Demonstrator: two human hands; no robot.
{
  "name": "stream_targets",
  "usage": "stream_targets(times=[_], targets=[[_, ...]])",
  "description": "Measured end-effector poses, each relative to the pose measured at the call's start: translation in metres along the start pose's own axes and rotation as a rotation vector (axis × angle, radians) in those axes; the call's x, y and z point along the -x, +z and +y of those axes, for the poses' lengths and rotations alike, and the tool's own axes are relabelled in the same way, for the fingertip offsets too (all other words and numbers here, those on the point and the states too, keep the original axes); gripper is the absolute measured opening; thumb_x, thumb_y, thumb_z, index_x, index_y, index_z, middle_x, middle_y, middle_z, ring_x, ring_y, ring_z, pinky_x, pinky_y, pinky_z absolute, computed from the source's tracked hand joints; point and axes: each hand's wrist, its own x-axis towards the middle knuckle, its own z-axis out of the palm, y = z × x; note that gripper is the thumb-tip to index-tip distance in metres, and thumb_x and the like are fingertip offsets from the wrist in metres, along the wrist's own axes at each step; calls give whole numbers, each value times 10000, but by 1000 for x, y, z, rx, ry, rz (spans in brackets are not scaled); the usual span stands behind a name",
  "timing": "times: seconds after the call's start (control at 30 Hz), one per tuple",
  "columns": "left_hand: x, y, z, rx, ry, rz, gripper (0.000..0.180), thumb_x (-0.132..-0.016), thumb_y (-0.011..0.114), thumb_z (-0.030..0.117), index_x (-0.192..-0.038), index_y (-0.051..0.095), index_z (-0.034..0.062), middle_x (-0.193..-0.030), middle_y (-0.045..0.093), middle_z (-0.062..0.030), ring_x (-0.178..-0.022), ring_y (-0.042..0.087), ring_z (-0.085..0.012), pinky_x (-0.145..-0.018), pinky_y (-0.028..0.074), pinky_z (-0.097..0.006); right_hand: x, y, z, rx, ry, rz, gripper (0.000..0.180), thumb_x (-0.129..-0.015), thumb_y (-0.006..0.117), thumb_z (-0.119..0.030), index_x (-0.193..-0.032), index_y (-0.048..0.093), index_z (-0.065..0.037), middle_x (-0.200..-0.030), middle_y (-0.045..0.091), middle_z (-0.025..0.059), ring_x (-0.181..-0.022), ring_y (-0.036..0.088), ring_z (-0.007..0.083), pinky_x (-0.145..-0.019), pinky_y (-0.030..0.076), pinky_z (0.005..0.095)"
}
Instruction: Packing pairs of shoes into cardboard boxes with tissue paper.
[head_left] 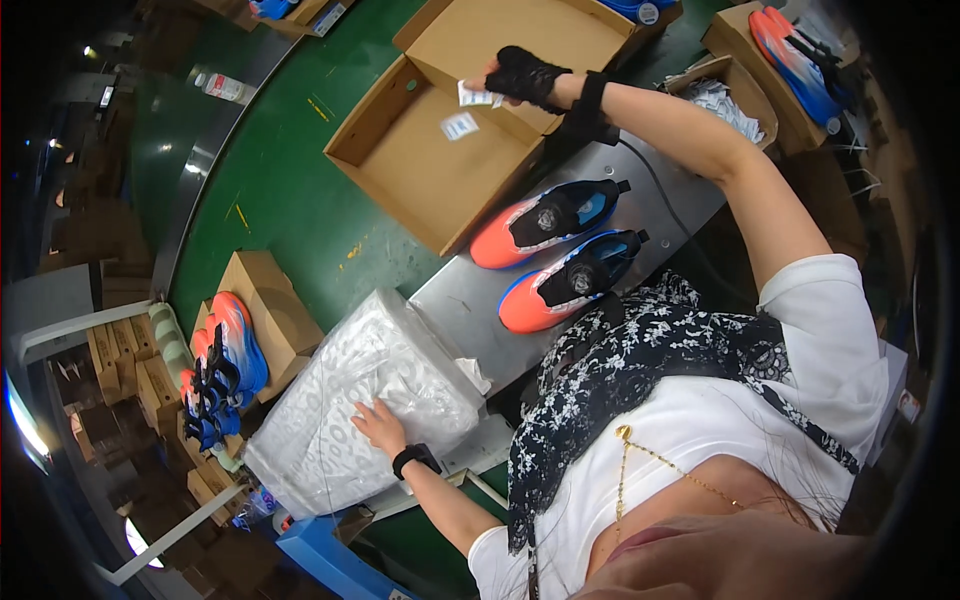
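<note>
White slips (474, 97) are pinched by the nearer right hand (525, 80) over the open box (400, 150), its long axis slanted far-left to near-right, while the left hand (382, 428) is spread on the plastic bundle (335, 400), near left.

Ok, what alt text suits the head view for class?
Black-gloved right hand holds a small white label over an open cardboard box; left hand rests on clear plastic packaging. Two orange-and-black shoes stand nearby.

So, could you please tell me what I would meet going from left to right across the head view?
Orange-and-blue shoes at the left, left hand, lower white slip, central orange-toed shoes, carton of small white pieces, boxed shoe at the right.
</note>
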Motion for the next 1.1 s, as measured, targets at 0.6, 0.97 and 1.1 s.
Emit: stream_targets(times=[0.6, 0.97, 1.1], targets=[[2, -196, 146, 1259, 278, 443, 334, -871, 358, 197, -1060, 479, -52, -1038, 505, -150, -909, 527, -247, -770, 448, -326, 139, -184, 153, 1117, 132, 85, 519, -699, 596, -282, -1128, 451, -29, -1121, 494, 169, -1056, 463, 287, -884, 363, 357], [24, -196, 412, 1055, 1152, 83, 384, -786, 520, 130, -1065, 429, -118, -1027, 498, -234, -933, 481, -363, -809, 383, -389, 63, 28, -87, -636, -235, -317, 719, -704, 665, -291, -1251, 283, -21, -1166, 443, 165, -1007, 480, 202, -834, 395, 283], [43, -165, 431, 951, 1436, 861, 361, -796, 530, 140, -1062, 445, -88, -967, 529, -200, -863, 532, -290, -789, 402, -325, 26, 10, -100, -560, -278, -243, 714, -707, 662, -285, -1251, 282, -21, -1167, 441, 167, -1008, 479, 202, -834, 395, 283]])
